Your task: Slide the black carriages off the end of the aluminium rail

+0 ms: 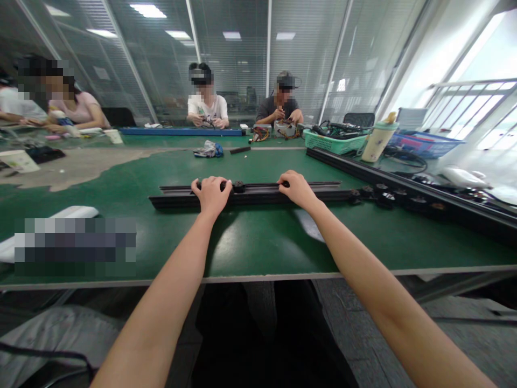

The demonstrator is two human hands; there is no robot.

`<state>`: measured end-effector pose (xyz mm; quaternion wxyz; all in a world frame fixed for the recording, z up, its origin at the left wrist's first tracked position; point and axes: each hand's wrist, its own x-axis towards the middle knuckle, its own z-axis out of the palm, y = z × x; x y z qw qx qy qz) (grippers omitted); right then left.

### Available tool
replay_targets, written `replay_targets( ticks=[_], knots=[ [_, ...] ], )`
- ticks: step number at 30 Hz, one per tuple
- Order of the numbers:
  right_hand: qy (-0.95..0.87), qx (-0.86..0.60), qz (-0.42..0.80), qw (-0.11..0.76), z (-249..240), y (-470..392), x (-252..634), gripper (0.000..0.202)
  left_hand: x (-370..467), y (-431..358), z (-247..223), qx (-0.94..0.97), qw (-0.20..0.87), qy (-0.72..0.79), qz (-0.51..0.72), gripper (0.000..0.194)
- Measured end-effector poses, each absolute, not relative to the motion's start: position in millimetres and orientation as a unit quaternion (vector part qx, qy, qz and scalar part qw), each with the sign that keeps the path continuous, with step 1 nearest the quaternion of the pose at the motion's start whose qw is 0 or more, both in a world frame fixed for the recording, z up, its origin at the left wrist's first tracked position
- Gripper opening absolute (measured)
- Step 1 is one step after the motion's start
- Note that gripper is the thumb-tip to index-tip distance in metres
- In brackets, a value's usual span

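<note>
A long black rail (258, 198) lies crosswise on the green table, with a second, thinner rail along its far side. My left hand (212, 193) reaches over the rail's left part, fingers curled round a small black part that is mostly hidden. Just right of that hand, a round black piece (238, 187) sits on the rail. My right hand (297, 186) is closed at the rail further right, thumb and fingers together; what they pinch is too small to name. Several black knob-like parts (382, 188) lie past the rail's right end.
Another long black rail (404, 183) runs diagonally at the right, near a green basket (337, 141), a cream bottle (378, 141) and a blue basket (424, 145). A grey-blue cloth (209, 149) lies beyond the rails. Several people sit across the table. Paper cups stand left.
</note>
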<state>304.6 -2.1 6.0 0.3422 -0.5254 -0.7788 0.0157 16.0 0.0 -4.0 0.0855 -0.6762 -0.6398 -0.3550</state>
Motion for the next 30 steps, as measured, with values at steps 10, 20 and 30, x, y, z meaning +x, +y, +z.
replay_targets(
  ticks=[10, 20, 30],
  knots=[
    [-0.774, -0.529, 0.017, 0.348, 6, -2, 304, 0.017, 17, -2, -3, -0.674, 0.076, -0.645, -0.352, 0.028],
    [-0.771, -0.521, 0.023, 0.366, 6, -3, 307, 0.015, 17, -10, 2, -0.673, 0.068, -0.648, -0.351, 0.028],
    [-0.769, -0.529, 0.017, 0.359, 6, -3, 309, 0.014, 17, -10, 1, -0.672, 0.068, -0.648, -0.352, 0.029]
  ],
)
